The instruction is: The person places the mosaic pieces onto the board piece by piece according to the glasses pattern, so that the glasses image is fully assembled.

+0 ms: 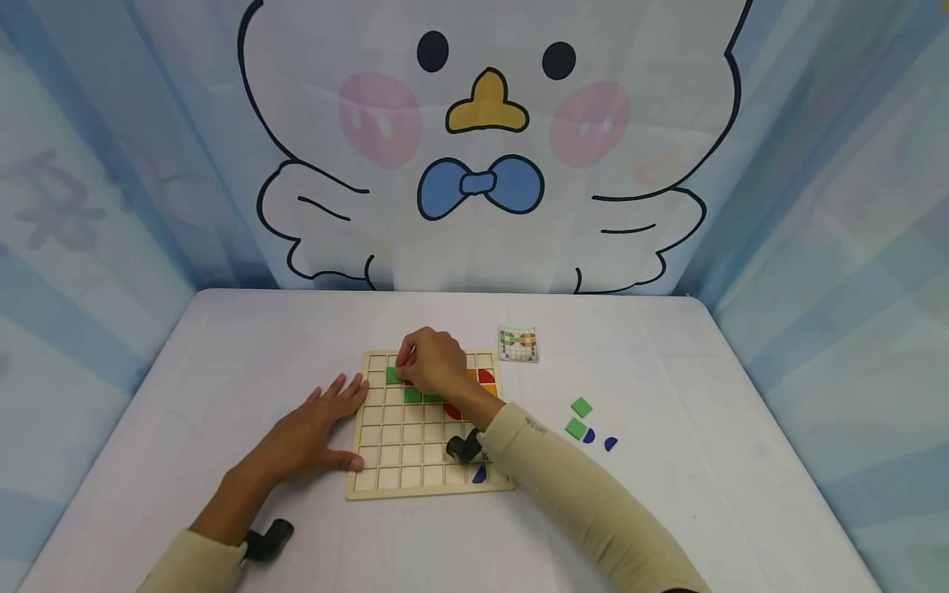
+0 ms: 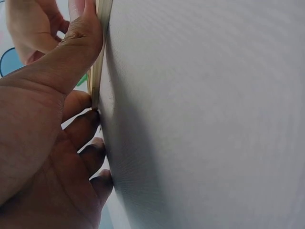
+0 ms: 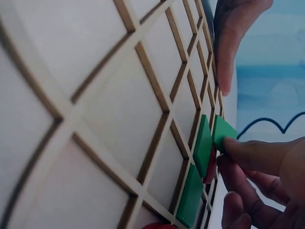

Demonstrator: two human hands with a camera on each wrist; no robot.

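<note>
A wooden grid board (image 1: 389, 455) lies on the table, with green squares (image 1: 412, 395) and red and orange pieces (image 1: 485, 376) in its upper cells. My right hand (image 1: 441, 366) reaches over the top of it. Thumb and finger pinch a green square tile (image 3: 222, 132) by its edge, tilted against the cells in the right wrist view. Spread along the board's left side, my left hand (image 1: 315, 428) touches the edge with its fingertips and thumb. In the left wrist view its thumb (image 2: 78, 45) lies against the wooden rim. My right hand hides part of the pattern.
Right of the board lie two loose green squares (image 1: 582, 407) and two blue half-round pieces (image 1: 611, 444). Another blue piece (image 1: 479, 474) is on the board's lower right. A small pattern card (image 1: 518, 344) lies beyond the upper right corner. Behind the table (image 1: 245, 346) hangs a printed curtain (image 1: 474, 247).
</note>
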